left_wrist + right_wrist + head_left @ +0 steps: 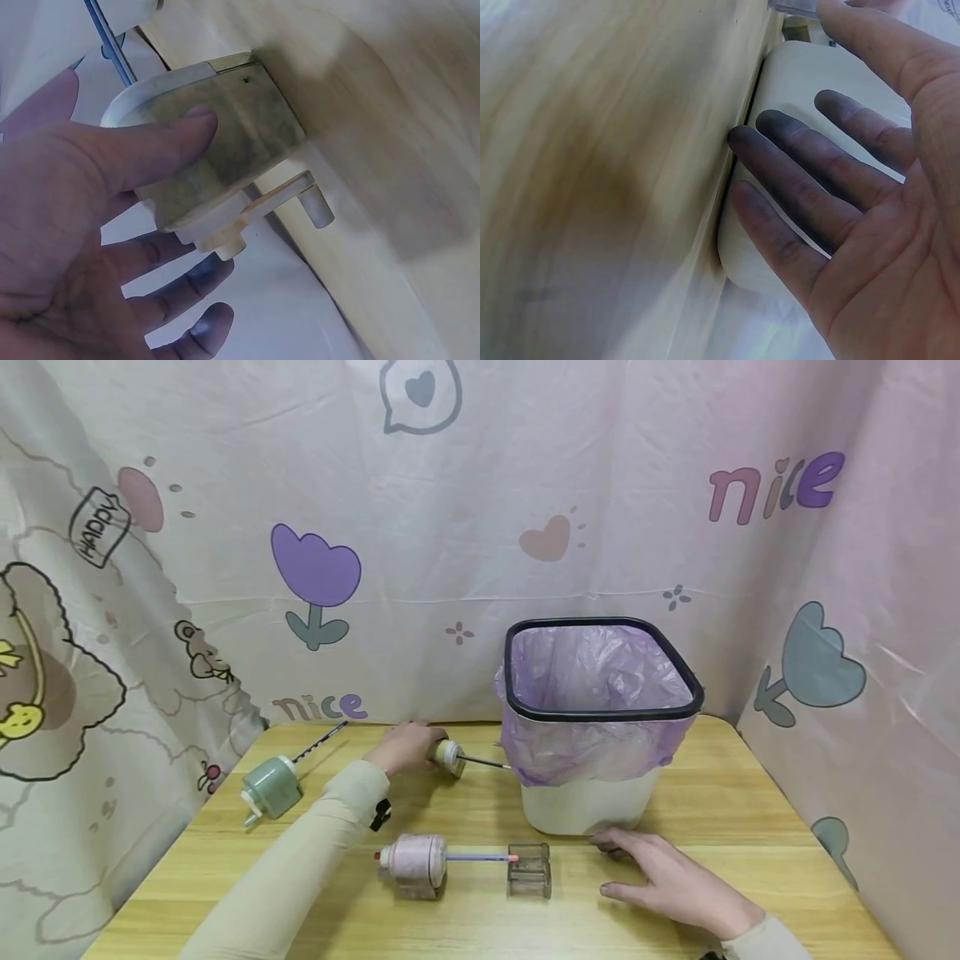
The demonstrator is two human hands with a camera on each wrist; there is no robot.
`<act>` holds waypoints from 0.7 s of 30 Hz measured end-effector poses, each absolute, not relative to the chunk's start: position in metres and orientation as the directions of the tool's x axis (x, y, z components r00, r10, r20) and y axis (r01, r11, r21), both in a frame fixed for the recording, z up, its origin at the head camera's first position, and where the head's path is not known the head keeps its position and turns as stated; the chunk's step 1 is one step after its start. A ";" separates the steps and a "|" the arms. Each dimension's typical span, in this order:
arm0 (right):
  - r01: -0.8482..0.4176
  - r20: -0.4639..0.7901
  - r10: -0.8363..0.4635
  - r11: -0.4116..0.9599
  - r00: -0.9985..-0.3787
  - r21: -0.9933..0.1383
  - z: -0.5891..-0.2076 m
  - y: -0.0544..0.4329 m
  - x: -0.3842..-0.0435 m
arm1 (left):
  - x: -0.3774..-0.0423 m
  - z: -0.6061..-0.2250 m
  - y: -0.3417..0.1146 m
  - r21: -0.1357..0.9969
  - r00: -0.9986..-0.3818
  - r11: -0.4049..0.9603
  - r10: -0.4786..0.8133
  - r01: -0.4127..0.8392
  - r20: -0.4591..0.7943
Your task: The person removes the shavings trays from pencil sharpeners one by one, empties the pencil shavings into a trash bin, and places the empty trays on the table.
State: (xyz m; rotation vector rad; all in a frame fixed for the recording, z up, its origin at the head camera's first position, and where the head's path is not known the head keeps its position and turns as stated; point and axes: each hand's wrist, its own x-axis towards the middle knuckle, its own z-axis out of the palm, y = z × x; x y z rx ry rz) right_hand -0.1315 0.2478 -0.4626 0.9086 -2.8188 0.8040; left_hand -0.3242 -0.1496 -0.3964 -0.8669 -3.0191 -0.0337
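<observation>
At the back of the table my left hand (408, 748) grips a yellowish crank pencil sharpener (450, 758), its thumb lying across one face in the left wrist view. A white crank handle (281, 196) sticks out of this sharpener, and a dark pencil (483, 762) projects from its other end towards the bin. My right hand (667, 878) holds nothing; its fingers are spread near the base of the white bin (588, 806). Nearer the front lies a pale pink sharpener (418, 864) with a lilac pencil (476, 857), whose tip overlaps a small clear grey plastic box (529, 881).
A green sharpener (272, 787) with a dark patterned pencil (321, 742) stands at the left. The bin has a black rim (600, 717) and a purple liner (585, 752). A printed curtain (450, 527) hangs behind and beside the wooden table (750, 843).
</observation>
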 end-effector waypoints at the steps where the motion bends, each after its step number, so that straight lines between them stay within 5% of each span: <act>1: -0.562 0.220 -0.525 0.688 -0.822 -0.460 -0.463 0.248 -0.132 | -0.323 -0.396 -0.152 0.027 -0.847 0.847 0.532 0.532 0.007; 21: -0.608 0.276 -0.544 0.675 -0.793 -0.418 -0.461 0.246 -0.131 | -0.309 -0.398 -0.193 0.167 -0.821 0.813 0.571 0.558 -0.033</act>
